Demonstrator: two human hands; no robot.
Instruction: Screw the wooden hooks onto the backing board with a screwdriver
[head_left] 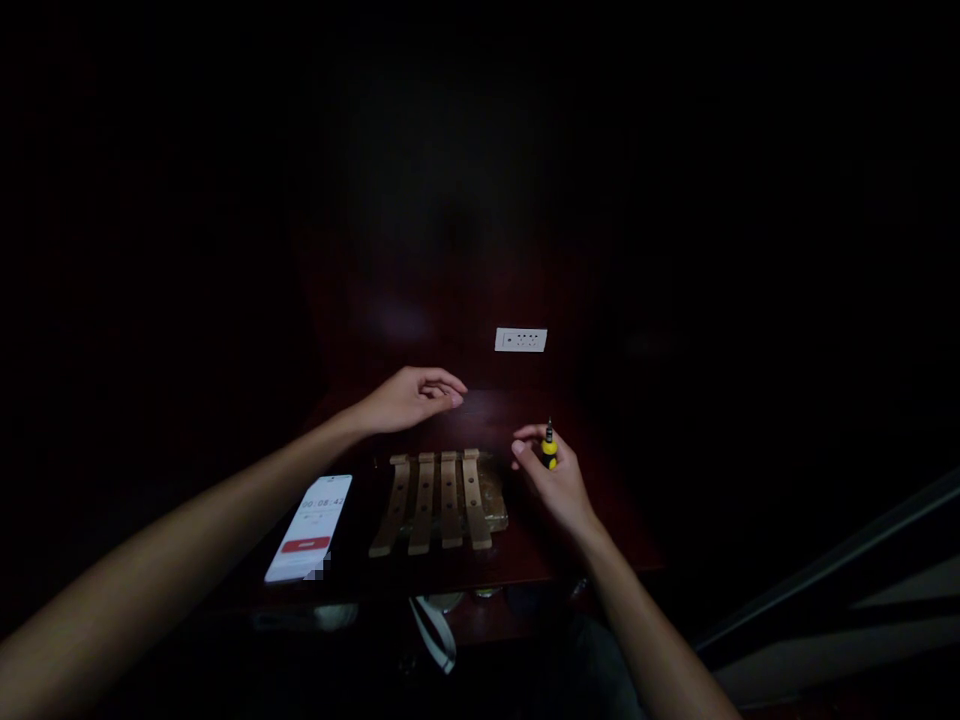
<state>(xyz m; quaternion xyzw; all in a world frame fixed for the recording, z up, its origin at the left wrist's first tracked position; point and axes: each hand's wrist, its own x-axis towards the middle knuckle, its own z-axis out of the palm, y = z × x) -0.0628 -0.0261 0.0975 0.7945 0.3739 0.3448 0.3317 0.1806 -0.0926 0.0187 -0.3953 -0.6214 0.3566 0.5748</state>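
My left hand (416,398) hovers above the far side of the tabletop, its fingers loosely stretched and nothing visible in them. A screwdriver (550,452) with a yellow and black handle rests in my right hand (553,482), tip pointing up. Between and below the hands lie several wooden strips (425,505), side by side. Each has holes along it and a raised block at its far end. Under their right side is a brownish, shiny flat piece (495,503), whose kind I cannot tell. Neither hand touches the strips.
Left of the strips, a phone (311,530) shows a running timer. A white socket plate (521,340) is on the dark wall behind the dark red table (525,562). Below the front edge hangs a pale strap (436,637). The surroundings are mostly too dark to make out.
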